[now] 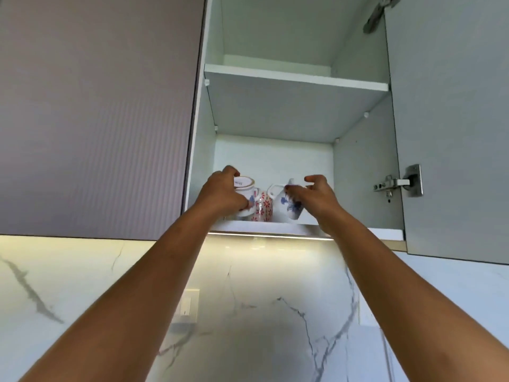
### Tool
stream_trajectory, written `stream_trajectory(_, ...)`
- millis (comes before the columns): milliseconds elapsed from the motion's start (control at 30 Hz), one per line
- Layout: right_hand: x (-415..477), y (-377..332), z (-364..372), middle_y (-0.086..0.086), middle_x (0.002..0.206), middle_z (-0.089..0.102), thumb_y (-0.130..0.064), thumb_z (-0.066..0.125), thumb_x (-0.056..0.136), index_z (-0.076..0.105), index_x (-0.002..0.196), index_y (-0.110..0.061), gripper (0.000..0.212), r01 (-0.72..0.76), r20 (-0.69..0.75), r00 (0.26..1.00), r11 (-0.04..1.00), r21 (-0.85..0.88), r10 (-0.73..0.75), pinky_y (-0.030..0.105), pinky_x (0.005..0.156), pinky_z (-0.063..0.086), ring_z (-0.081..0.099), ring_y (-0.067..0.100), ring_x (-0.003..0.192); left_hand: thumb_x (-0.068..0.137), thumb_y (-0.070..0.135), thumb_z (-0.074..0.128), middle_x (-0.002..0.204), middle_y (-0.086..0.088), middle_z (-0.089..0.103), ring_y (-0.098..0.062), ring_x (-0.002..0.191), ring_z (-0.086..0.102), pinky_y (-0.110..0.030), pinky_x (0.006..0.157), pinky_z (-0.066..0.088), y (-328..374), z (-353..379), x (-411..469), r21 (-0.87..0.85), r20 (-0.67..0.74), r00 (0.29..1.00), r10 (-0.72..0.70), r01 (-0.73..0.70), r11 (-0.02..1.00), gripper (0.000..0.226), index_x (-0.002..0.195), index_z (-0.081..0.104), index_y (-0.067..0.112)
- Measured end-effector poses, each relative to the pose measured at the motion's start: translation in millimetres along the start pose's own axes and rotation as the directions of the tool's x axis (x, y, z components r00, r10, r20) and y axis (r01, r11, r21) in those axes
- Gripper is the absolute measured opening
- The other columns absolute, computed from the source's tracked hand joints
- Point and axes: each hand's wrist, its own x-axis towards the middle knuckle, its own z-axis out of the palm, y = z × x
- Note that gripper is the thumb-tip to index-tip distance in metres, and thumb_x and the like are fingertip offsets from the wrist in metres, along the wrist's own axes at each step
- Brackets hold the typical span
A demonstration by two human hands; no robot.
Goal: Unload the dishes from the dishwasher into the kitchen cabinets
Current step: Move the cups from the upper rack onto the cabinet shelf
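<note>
Overhead, the wall cabinet [358,172] stands with its right door [454,133] swung open; the neighbouring door [96,114] on the left is closed. Two levels are visible inside.

1. Upper shelf [297,78]: seen from below, so its top surface cannot be made out.
2. Bottom shelf [275,226]: carries three mugs in a row along the front edge, toward the left side.

Mugs, left to right:
- Gold-rimmed mug [243,186]: white, nearest the left wall. The left hand [220,191] wraps around it and covers most of its side. Lettering inside the rim is too small to read.
- Red-flowered mug [265,208]: upright, between the other two and close against both. Only a narrow strip shows.
- Blue-flowered mug [285,206]: white, tilted with its top leaning left. The right hand [319,194] grasps its right side with curled fingers; the base is partly hidden by the shelf edge.

A metal hinge [394,183] joins the right wall to the open door. A second fitting at the top right corner is cut off by the frame. Below the cabinet, both forearms cross a marble wall [261,299].
</note>
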Motion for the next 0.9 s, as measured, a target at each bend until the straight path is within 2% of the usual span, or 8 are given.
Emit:
stream_trajectory(67, 16, 6, 5, 0.011, 0.118, 0.055, -0.026, 0.068, 0.084, 0.046, 0.124, -0.007, 0.050, -0.003, 0.042, 0.999, 0.991, -0.132, 0.008, 0.029, 0.077, 0.043, 0.054, 0.020, 0.095, 0.067, 0.023, 0.081, 0.126, -0.009, 0.055, -0.025, 0.110, 0.055, -0.028, 0.084, 0.045, -6, 7, 12, 0.063, 0.049, 0.998, -0.044, 0.041, 0.997, 0.070, 0.128, 0.048, 0.016)
stream_trajectory(200, 40, 17, 19, 0.030, 0.116, 0.060, -0.022, 0.067, 0.085, 0.057, 0.113, 0.013, 0.046, 0.044, 0.142, 0.990, 0.937, -0.346, 0.006, 0.035, 0.073, 0.045, 0.058, 0.026, 0.087, 0.068, 0.022, 0.080, 0.123, -0.008, 0.057, -0.023, 0.104, 0.056, -0.030, 0.085, 0.048, -21, 12, 28, 0.130, 0.108, 0.981, -0.160, 0.145, 0.981, 0.063, 0.123, 0.051, 0.014)
stream_trajectory(333, 58, 16, 30, 0.024, 0.118, 0.061, -0.024, 0.063, 0.089, 0.059, 0.114, 0.009, 0.042, 0.117, 0.281, 0.959, 0.864, -0.491, 0.030, 0.033, 0.081, 0.043, 0.058, 0.030, 0.104, 0.073, 0.010, 0.075, 0.128, -0.009, 0.053, -0.023, 0.101, 0.054, -0.028, 0.086, 0.047, -31, 10, 40, 0.130, 0.178, 0.955, -0.237, 0.216, 0.968, 0.065, 0.131, 0.046, 0.015)
stream_trajectory(433, 67, 17, 40, 0.020, 0.118, 0.061, -0.027, 0.062, 0.089, 0.058, 0.117, 0.006, 0.043, 0.157, 0.339, 0.939, 0.814, -0.559, 0.051, 0.031, 0.077, 0.041, 0.054, 0.027, 0.095, 0.075, 0.008, 0.073, 0.129, -0.011, 0.052, -0.025, 0.108, 0.053, -0.027, 0.087, 0.045, -32, 12, 48, 0.147, 0.208, 0.946, -0.248, 0.220, 0.964, 0.063, 0.132, 0.047, 0.016)
stream_trajectory(600, 71, 15, 51, 0.014, 0.082, 0.053, -0.026, 0.062, 0.090, 0.052, 0.086, -0.005, 0.024, 0.182, 0.416, 0.904, 0.791, -0.585, 0.100, 0.025, 0.053, 0.035, 0.048, 0.026, 0.072, 0.077, 0.009, 0.072, 0.126, -0.012, 0.054, -0.027, 0.111, 0.056, -0.031, 0.085, 0.048, -37, 17, 55, 0.182, 0.266, 0.916, -0.299, 0.256, 0.949, 0.060, 0.131, 0.048, 0.015)
stream_trajectory(667, 72, 14, 53, 0.013, 0.091, 0.052, -0.028, 0.060, 0.091, 0.049, 0.093, -0.006, 0.025, 0.217, 0.422, 0.903, 0.759, -0.614, 0.084, 0.024, 0.056, 0.035, 0.048, 0.026, 0.081, 0.078, 0.009, 0.071, 0.125, -0.012, 0.054, -0.028, 0.112, 0.056, -0.032, 0.084, 0.049, -39, 18, 57, 0.196, 0.272, 0.913, -0.305, 0.257, 0.946, 0.059, 0.131, 0.047, 0.015)
stream_trajectory(800, 74, 15, 55, 0.017, 0.105, 0.054, -0.032, 0.058, 0.092, 0.051, 0.107, -0.003, 0.033, 0.248, 0.426, 0.901, 0.712, -0.657, 0.078, 0.028, 0.074, 0.038, 0.048, 0.025, 0.089, 0.080, 0.010, 0.070, 0.122, -0.013, 0.057, -0.029, 0.112, 0.059, -0.033, 0.084, 0.048, -40, 18, 62, 0.198, 0.326, 0.891, -0.318, 0.264, 0.944, 0.058, 0.132, 0.045, 0.014)
stream_trajectory(900, 74, 15, 56, 0.017, 0.111, 0.056, -0.035, 0.059, 0.091, 0.051, 0.117, 0.000, 0.045, 0.249, 0.405, 0.912, 0.696, -0.674, 0.067, 0.031, 0.078, 0.041, 0.047, 0.024, 0.091, 0.084, 0.012, 0.067, 0.109, -0.012, 0.060, -0.025, 0.096, 0.058, -0.031, 0.078, 0.044, -42, 20, 63, 0.196, 0.367, 0.874, -0.319, 0.262, 0.945, 0.052, 0.131, 0.046, 0.011)
